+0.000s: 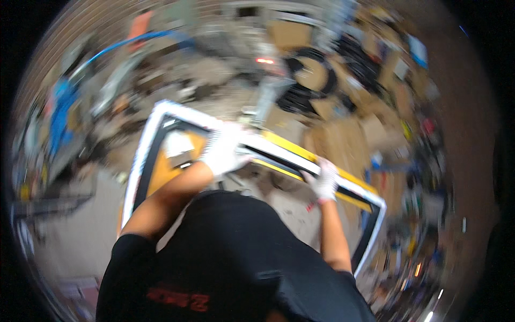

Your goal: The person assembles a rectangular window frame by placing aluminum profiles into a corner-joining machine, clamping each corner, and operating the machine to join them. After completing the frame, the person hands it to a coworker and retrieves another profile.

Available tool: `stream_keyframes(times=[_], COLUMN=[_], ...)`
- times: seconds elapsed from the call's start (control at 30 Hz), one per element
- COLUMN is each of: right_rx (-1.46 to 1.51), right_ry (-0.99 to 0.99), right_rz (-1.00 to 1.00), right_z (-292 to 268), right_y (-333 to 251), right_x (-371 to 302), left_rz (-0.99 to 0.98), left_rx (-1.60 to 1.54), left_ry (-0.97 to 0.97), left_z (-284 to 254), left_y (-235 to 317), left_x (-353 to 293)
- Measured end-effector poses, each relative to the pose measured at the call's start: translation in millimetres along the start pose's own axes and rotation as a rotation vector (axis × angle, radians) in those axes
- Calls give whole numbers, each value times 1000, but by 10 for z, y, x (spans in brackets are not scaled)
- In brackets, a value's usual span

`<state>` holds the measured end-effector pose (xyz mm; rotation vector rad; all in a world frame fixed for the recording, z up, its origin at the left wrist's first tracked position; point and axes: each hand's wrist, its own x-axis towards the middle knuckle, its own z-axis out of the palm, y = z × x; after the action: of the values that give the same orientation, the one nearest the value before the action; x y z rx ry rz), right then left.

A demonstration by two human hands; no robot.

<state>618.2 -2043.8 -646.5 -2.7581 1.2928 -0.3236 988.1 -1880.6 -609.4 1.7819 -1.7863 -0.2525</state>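
Note:
A large rectangular frame, white outside with a black inner edge, spans the space before me, tilted down to the right. Yellow strips run along the right part of its far bar. My left hand, in a white glove, is closed round the far bar left of its middle. Farther right on the same bar, my gloved right hand grips with the thumb on the near side. Through the frame's left part shows an orange-brown surface with a blurred white item over it.
Motion blurs much of the scene. Flattened cardboard and a coil of black tubing lie beyond the frame to the right. Scrap is heaped at the far left, near a blue hose and blue cloth. Assorted clutter lines the right side.

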Motion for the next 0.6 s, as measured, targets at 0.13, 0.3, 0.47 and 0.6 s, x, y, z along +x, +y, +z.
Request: stream_keyframes(times=[0.13, 0.3, 0.47, 0.6], right_rx=[-128, -383, -573, -260], right_ry=[172, 286, 11, -143], right_rz=[115, 616, 1262, 1610], right_z=[-210, -1002, -1425, -1279], right_y=[431, 1655, 2528, 2761], right_x=[-516, -2152, -3855, -4389], left_rz=[-53, -173, -202, -197], left_rx=[180, 392, 445, 472], left_ry=[-151, -235, -287, -316], left_z=[329, 455, 452, 342], left_y=[-7, -51, -68, 81], left_x=[199, 283, 375, 457])
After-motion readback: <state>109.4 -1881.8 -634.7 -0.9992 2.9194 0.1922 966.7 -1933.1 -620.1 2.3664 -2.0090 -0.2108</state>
